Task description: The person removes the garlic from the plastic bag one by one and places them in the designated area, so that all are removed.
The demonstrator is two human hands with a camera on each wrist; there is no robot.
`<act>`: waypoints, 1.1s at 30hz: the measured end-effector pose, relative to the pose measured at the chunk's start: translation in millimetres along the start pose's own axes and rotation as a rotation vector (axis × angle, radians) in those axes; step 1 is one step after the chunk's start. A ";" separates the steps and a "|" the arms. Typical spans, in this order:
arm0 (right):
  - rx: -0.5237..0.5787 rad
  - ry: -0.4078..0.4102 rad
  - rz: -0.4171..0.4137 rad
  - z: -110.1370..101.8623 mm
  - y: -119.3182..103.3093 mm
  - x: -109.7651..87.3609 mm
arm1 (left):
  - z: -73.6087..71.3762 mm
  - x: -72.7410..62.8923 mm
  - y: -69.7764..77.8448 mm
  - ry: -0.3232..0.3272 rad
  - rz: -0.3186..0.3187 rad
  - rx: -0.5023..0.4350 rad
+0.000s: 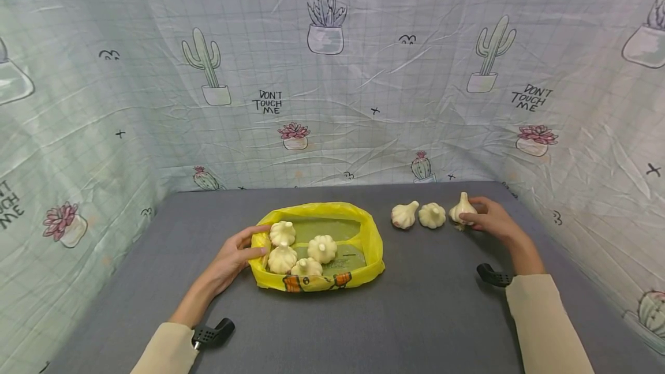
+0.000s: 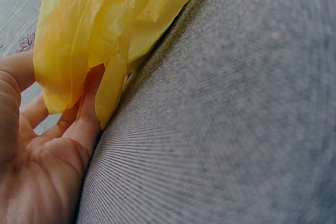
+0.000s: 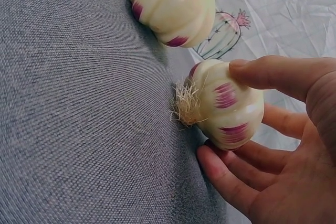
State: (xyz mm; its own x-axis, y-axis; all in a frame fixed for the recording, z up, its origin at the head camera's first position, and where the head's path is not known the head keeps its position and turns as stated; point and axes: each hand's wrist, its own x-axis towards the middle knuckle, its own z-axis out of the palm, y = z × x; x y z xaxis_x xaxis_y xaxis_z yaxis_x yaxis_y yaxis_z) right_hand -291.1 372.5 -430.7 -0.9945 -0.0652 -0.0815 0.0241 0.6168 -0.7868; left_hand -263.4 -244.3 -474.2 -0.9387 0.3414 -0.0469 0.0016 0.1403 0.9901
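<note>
A yellow plastic bag [image 1: 370,273], its mouth spread wide, lies on the table with several garlic bulbs [image 1: 322,249] inside, mostly toward its left and near side. My left hand [image 1: 232,260] pinches the bag's left edge between thumb and fingers; the left wrist view shows the yellow film [image 2: 68,40] folded there. At the far right, my right hand [image 1: 493,221] holds a garlic bulb [image 1: 459,209] with its stem up. In the right wrist view the thumb and fingers surround this bulb [image 3: 226,106], which has purple streaks and dry roots close over the cloth.
Two more garlic bulbs, one tipped with its stem to the right [image 1: 404,216] and one beside it [image 1: 432,216], lie between the bag and my right hand. The grey cloth-covered table [image 1: 415,316] ends at a printed curtain [image 1: 332,131] behind and on both sides.
</note>
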 end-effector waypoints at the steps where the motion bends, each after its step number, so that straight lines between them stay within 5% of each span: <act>1: 0.001 0.002 0.000 0.1 0.1 0.1 | 0.0 0.1 -0.1 0.001 0.000 0.001; 33: -0.026 0.016 0.009 -1.4 -1.3 -0.3 | -0.8 1.1 -1.3 -0.004 -0.005 0.000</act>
State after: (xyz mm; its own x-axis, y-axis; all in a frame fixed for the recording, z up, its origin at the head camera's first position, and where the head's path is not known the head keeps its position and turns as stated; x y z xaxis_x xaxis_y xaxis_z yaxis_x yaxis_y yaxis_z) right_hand -291.0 372.8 -428.8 -0.9958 -0.0468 -0.0781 0.0305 0.6373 -0.7700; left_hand -264.8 -244.8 -475.5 -0.9374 0.3442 -0.0526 -0.0034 0.1421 0.9898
